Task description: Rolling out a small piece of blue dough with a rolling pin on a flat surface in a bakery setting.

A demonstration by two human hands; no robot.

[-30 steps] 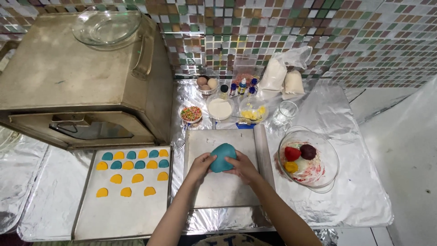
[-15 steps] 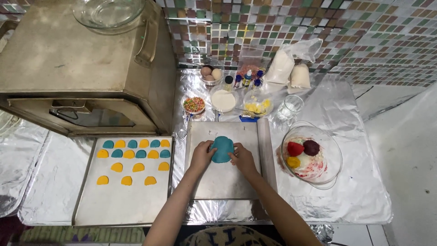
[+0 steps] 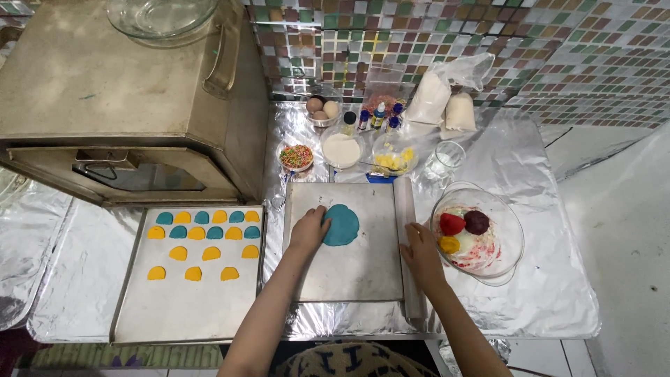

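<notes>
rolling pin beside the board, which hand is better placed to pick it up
Right. The right hand already rests at the rolling pin, while the left hand is across the board, touching the teal dough.

Flat round blue dough, lying on the metal board, pale rolling pin along its right edge

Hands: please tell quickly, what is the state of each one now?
Left hand: open, resting at the edge of the flat teal dough, holding nothing.
Right hand: on the rolling pin; whether it grips cannot be told.
</notes>
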